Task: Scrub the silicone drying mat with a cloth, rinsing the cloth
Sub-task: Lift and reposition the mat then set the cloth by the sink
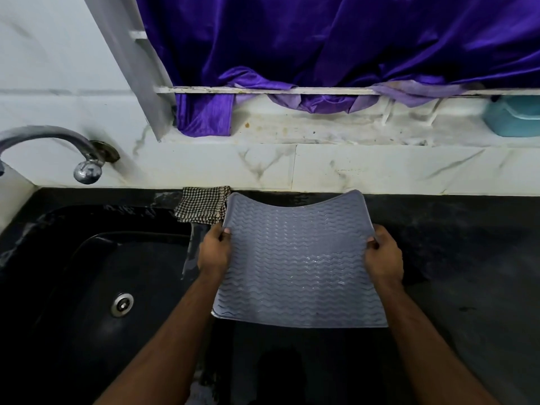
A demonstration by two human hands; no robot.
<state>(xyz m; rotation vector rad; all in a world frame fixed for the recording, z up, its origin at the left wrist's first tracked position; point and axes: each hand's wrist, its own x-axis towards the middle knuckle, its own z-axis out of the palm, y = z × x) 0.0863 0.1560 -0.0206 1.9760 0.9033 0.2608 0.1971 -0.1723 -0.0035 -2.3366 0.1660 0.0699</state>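
— Dark, speckled stone counter [455, 258] runs along a white marble-patterned tiled wall [321, 168]; what sits around the black sink basin [87, 273]?

— Right of the sink, at the back of the counter against the wall, lies a folded black-and-white checked cloth [201, 204]. Behind the sink, a curved metal tap [52, 141] comes out of the wall, with its round knob hanging beside it. Farther right, above the wall ledge, a purple satin curtain [321, 39] hangs over a white window frame [263, 90], and a light blue plastic container [511, 118] stands at the ledge's far end.

— And the mat?

— A grey, square silicone drying mat with wavy ridges [295, 258] is held up over the counter just right of the sink. Its far edge sags in the middle and partly covers the checked cloth's right corner. Small water beads glint near its centre.

— How is it held?

— The left hand [214, 252] pinches the mat's edge nearer the sink, thumb on top, fingers underneath. The right hand [384, 258] pinches the opposite edge the same way. Both grips sit around the middle of each side, so the mat's ridged face spreads between them, the near edge hanging toward the person.
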